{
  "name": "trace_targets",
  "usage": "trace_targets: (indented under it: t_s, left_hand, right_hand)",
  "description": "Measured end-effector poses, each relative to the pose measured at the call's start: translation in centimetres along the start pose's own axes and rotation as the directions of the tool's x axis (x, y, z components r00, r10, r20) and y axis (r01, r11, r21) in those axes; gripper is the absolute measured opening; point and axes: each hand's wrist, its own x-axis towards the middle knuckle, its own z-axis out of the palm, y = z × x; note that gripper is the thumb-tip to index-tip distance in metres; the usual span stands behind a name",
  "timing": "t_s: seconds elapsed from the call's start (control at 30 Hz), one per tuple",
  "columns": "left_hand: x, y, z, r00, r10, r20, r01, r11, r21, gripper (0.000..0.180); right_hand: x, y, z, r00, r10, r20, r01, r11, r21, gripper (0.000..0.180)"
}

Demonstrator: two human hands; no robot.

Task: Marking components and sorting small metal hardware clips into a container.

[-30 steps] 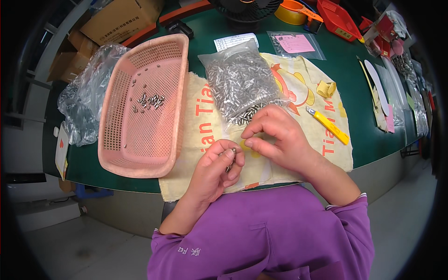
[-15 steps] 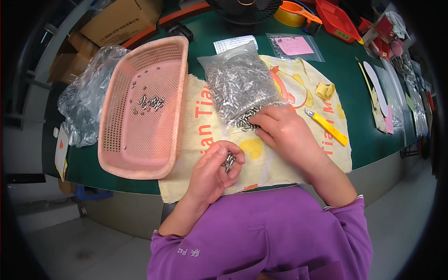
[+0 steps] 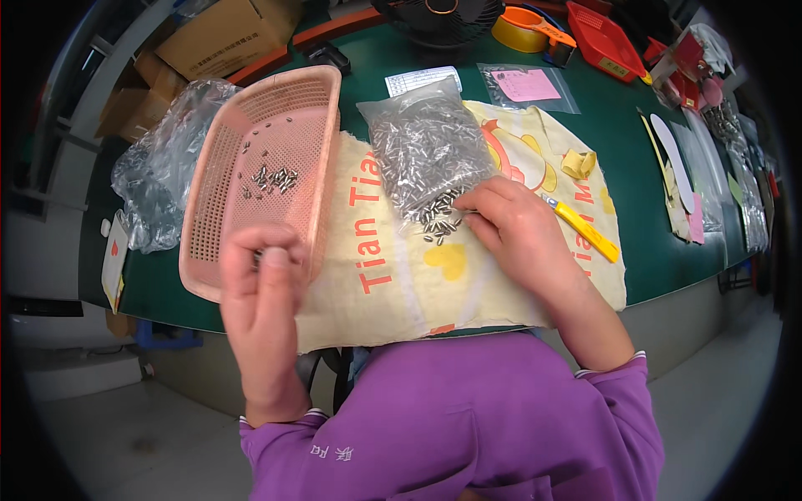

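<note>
My left hand (image 3: 259,288) is raised over the near rim of the pink perforated basket (image 3: 203,242), its fingers closed on small metal parts that barely show. A few more of these parts (image 3: 271,177) lie inside the basket. My right hand (image 3: 518,225) rests on the yellowish printed cloth (image 3: 384,275), with thumb and fingertips pinched at the loose pile of metal parts (image 3: 439,221). That pile spills from a clear bag full of the same parts (image 3: 426,138).
A yellow utility knife (image 3: 585,235) lies on the cloth to the right of my right hand. Crumpled clear plastic (image 3: 154,184) sits left of the basket. At the back of the green table (image 3: 635,200) are cardboard boxes (image 3: 217,33), a tape roll (image 3: 518,27) and a red tray (image 3: 606,37).
My left hand has lifted off the cloth and swung left toward the basket's near rim. My right hand has slid up to the pile at the bag's mouth.
</note>
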Motion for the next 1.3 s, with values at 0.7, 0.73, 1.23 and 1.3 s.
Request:
trace_targets:
  t_s: [0.7,0.73,1.23,1.3]
  left_hand:
    - [-1.2,-6.1,5.3,0.841,0.067,0.536,-0.451,0.633,0.629,0.037]
    - [-1.2,-6.5,5.4,0.829,0.05,0.557,-0.47,0.604,0.644,0.045]
    - [-2.6,-7.8,6.8,0.93,0.103,0.353,-0.335,0.631,0.699,0.072]
    - [-2.4,-8.4,6.4,0.932,0.129,0.339,-0.339,0.644,0.686,0.074]
  right_hand:
    - [2.2,-0.9,1.6,0.973,-0.177,0.147,0.206,0.954,-0.218,0.041]
    - [2.2,-0.5,2.0,0.973,-0.18,0.146,0.209,0.953,-0.218,0.041]
    - [1.6,1.7,2.3,0.918,-0.326,0.225,0.292,0.941,0.171,0.036]
    - [1.3,2.2,2.3,0.911,-0.37,0.185,0.324,0.916,0.234,0.032]
